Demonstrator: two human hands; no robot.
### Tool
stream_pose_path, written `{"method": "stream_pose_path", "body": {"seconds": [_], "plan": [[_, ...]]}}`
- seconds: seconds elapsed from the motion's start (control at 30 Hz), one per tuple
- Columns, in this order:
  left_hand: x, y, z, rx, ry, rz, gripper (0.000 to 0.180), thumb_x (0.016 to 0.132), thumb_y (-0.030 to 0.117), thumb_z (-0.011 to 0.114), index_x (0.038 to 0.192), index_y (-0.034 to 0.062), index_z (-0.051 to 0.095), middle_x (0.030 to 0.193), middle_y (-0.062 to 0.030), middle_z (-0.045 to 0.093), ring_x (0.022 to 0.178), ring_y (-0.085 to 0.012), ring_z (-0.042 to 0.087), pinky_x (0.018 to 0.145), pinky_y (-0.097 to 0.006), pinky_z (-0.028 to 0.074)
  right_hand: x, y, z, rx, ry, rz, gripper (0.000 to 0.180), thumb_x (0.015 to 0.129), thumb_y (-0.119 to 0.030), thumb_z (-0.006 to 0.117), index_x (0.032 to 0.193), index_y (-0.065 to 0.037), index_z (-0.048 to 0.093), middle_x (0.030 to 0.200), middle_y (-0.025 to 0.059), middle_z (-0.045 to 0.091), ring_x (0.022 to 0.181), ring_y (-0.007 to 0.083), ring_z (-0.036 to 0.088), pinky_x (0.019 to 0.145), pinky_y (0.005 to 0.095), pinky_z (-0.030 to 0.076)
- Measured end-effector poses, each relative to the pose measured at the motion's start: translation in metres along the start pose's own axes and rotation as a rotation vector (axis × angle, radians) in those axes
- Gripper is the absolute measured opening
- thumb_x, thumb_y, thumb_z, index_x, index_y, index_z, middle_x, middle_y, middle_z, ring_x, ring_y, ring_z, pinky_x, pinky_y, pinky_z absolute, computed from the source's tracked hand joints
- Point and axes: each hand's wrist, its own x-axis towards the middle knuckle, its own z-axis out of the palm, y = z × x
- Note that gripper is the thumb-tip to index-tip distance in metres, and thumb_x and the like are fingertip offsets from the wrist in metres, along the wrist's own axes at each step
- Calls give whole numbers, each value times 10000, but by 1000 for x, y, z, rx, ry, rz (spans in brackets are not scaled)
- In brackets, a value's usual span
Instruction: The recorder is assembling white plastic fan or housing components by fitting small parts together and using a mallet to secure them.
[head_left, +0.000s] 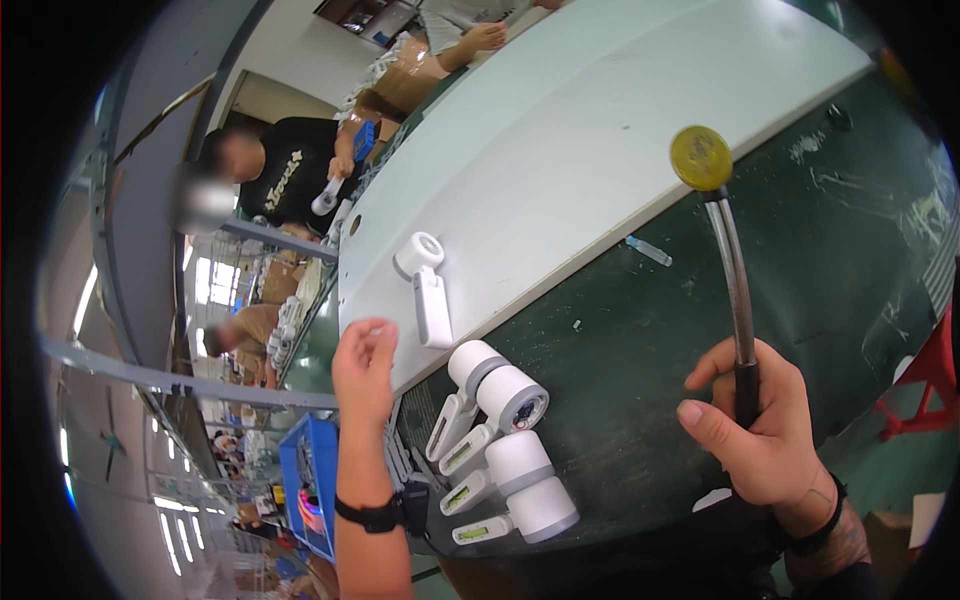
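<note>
My right hand [765,430] is closed around the black grip of a mallet [741,270]. Its metal shaft points away from me, and its round yellow head is raised over the edge of the white board [560,170]. My left hand [366,365] holds nothing, with its fingers loosely bent and apart. Just beyond it, a white handheld fan [432,310] lies on the board, apart from the fingers. Several more white fans [538,490] lie in a row on the green work surface [620,350], their open handles showing green parts inside.
A small light-blue tube [650,250] lies beside the board's edge. Left of my forearm stands a blue crate [308,480], and a red stool [925,385] is at far right. Across the board, a person in black [300,165] holds a white fan; another person's hand [487,38] shows farther back.
</note>
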Motion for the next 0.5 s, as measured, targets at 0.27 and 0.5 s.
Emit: {"method": "stream_pose_path", "body": {"seconds": [0.27,0.5], "plan": [[9,-11,53,-26,-130,-133,425,1129,303,720,1406,-20,714,1017,-56,786,835,-143,689,750,-294,546,-2,-6,3,-44,58,51,225,1020,-94,830,1129,8,661,625,-105,503,551,-3,419,543,236,296],[-79,-10,-2,-738,-218,-294,517,1192,209,555,1672,21,527,1149,-88,764,972,-178,696,795,-335,575,-2,3,2,-22,116,1,243,1037,-120,819,1136,20,647,660,-81,535,515,7,444,480,223,345]]}}
